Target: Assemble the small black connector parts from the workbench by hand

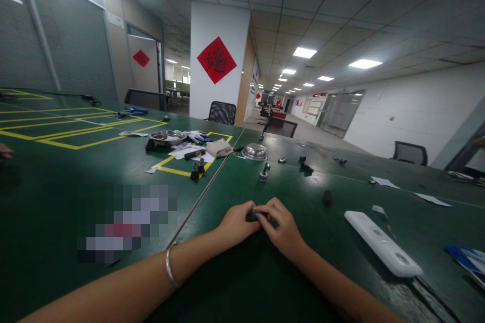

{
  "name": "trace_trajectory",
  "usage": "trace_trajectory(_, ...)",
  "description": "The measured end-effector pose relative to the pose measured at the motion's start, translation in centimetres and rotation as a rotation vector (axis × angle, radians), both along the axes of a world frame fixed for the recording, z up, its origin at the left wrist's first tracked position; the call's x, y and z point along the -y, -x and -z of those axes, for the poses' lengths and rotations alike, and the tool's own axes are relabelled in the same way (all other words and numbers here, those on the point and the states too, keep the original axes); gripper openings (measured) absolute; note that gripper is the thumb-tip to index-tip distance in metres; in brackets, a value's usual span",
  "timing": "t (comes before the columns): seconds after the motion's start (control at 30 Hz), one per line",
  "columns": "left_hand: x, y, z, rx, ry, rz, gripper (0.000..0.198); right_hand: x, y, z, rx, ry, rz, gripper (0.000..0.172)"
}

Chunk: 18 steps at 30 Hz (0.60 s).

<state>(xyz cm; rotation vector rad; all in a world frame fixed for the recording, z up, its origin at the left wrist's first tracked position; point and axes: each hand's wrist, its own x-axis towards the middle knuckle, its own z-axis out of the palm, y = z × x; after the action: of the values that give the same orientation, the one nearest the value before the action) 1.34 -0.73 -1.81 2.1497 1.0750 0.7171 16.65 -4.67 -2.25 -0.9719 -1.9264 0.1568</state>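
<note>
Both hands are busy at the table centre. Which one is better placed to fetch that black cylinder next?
Right, probably. The right hand lies on the same side as the black cylinder, with only bare table between. The left hand would have to cross over it. Both pinch a small part.

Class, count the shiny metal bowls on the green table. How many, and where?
2. One metal bowl sits left of the table seam, beside gloves; the other lies upside down right of it, beyond the left hand and right hand, pinching a small part. None seems hidden.
</note>
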Motion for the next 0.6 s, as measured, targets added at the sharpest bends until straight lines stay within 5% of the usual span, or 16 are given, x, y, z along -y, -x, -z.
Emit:
trace_trajectory(0.2, 0.07, 0.06, -0.15, -0.023, -0.009, -0.007, 0.012, -0.06, -0.10, 0.01, -0.005, 0.000, 0.030, 0.018)
trace_trajectory(0.43, -0.10, 0.11, 0.23, 0.085, -0.001, 0.050, 0.012, 0.22, 0.09, -0.40, -0.024, -0.036, -0.098, 0.037)
trace_trajectory(0.6, -0.14, 0.09, 0.20, 0.019, -0.013, 0.015, 0.010, -0.25, -0.08, 0.25, -0.015, -0.090, -0.033, 0.031)
